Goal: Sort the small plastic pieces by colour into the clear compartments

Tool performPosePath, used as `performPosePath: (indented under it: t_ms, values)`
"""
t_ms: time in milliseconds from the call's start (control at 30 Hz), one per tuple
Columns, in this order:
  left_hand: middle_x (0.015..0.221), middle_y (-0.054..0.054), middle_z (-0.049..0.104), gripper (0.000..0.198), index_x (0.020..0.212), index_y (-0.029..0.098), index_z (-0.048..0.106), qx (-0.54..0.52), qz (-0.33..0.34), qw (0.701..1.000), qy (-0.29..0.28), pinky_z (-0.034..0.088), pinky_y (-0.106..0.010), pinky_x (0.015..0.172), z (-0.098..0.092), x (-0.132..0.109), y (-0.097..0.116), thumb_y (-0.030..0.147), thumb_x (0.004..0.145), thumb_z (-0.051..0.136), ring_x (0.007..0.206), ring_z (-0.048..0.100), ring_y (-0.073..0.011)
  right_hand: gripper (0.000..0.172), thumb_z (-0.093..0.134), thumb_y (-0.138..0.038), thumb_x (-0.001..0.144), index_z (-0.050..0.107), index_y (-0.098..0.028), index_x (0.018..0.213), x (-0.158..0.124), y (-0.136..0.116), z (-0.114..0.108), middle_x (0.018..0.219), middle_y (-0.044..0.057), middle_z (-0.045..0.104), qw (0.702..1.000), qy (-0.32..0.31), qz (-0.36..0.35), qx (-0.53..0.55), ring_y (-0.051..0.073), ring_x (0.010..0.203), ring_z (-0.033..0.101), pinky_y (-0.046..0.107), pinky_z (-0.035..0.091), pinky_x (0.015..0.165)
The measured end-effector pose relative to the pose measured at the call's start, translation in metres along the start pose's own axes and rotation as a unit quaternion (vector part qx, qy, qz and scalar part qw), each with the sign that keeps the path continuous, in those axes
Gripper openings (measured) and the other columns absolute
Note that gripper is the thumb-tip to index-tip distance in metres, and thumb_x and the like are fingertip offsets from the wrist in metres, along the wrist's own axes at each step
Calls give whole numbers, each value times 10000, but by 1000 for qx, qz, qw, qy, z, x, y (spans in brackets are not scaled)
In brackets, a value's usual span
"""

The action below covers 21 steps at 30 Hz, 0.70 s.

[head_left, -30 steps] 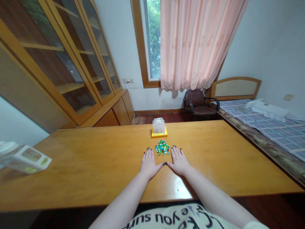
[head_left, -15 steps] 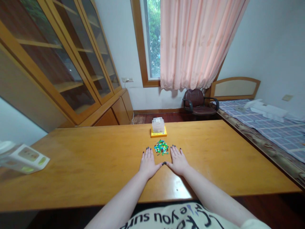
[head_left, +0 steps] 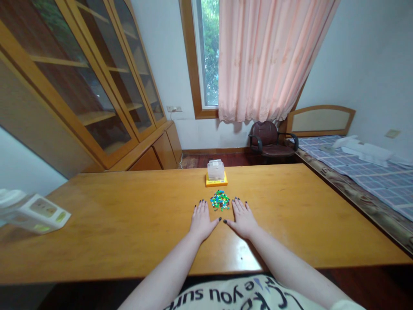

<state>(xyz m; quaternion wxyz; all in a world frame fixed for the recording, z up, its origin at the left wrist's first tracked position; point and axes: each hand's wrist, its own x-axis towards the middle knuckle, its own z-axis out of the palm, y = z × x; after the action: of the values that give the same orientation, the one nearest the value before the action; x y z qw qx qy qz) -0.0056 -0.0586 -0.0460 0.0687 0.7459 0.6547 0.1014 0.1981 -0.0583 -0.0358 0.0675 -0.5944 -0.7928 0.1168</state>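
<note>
Head view looks down across the table [head_left: 129,224].

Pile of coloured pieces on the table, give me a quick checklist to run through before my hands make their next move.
1. Left hand free: ok, flat on the table, holding nothing.
2. Right hand free: ok, also flat and holding nothing.
3. Pile of pieces within easy reach: ok, I'd say; it lies between the fingertips of both hands.
4. Colours separated: not ok, green, blue and white pieces lie mixed.
5. Piece count: cannot tell, too small to count.
6. Plastic container out of the way: ok, beyond the pile on a yellow base.
</note>
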Motion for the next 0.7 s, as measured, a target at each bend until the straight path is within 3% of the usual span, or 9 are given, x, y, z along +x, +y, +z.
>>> performPosePath:
  t_ms: [167,300,367,500,633,700]
  values:
    - [1349,-124,494,578,1336,104,418,-119,-56,988,81,335,-355,1066,-4,13,-13,358,819,468,1246,452,-223,785,395,-601,833,290,-95,1424,-3,2,0,1498,144,237,999,28,-2,35,250,1390,186,434,64,1132]
    - [1215,-95,600,420,1234,167,522,-181,-119,970,110,420,-335,985,-12,32,-22,289,846,419,1127,551,-194,672,435,-517,851,356,-121,1387,-2,3,0,1474,142,302,995,72,20,68,244,1360,272,418,163,1119]
    - [1271,-113,565,448,1252,151,511,-138,-138,975,105,372,-378,1033,-14,39,-20,310,842,424,1194,500,-222,619,436,-481,860,392,-121,1362,5,6,0,1451,145,344,992,90,40,84,245,1343,309,404,211,1106]
    - [1443,-135,375,548,1340,122,434,-11,-154,985,73,160,-557,1103,-11,43,-10,372,856,380,1367,246,-304,579,460,-433,852,423,-119,1337,31,12,-1,1418,140,401,990,95,43,97,238,1324,344,371,251,1089]
    - [1478,-128,309,558,1381,135,384,24,-156,986,45,159,-573,1093,-8,43,-6,350,870,322,1369,243,-297,561,416,-380,882,376,-103,1367,65,17,-5,1447,142,353,988,131,39,77,217,1334,323,352,255,1083]
    - [1476,-125,314,560,1384,142,380,26,-158,986,43,161,-569,1094,-8,43,-6,354,869,322,1368,246,-291,544,403,-368,896,357,-137,1386,79,17,-10,1462,118,333,989,130,-8,68,199,1332,323,336,255,1079]
